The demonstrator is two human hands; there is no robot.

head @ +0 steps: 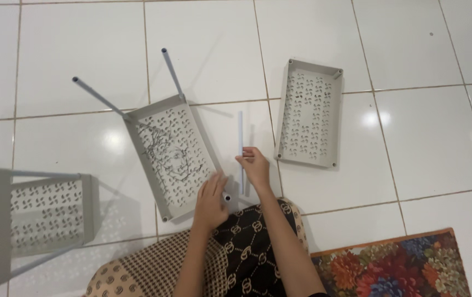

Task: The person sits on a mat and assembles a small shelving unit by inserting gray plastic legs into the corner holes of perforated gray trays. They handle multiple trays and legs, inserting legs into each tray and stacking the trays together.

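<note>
On the white tiled floor (82, 44), at the far left, stands a partly built grey rack (32, 220) with perforated shelves. Next to it lies a grey perforated tray (173, 157) with two grey tubes (100, 98) already standing up from its far corners. The left hand (211, 201) rests flat on the tray's near corner, fingers spread and clamped on nothing, beside a socket. The right hand (256, 168) is pinched around a loose grey tube (241, 140), which lies on the floor between the two trays; a second tube seems to lie alongside, though I cannot tell it from a reflection. The tube looks light, stiff and smooth, probably slippery plastic, best gripped near the end being fitted. Further right lies a second loose tray (308, 113), then a flowered rug (401, 267) at the lower right. Counted: two loose trays, one rack, three tubes for certain.
</note>
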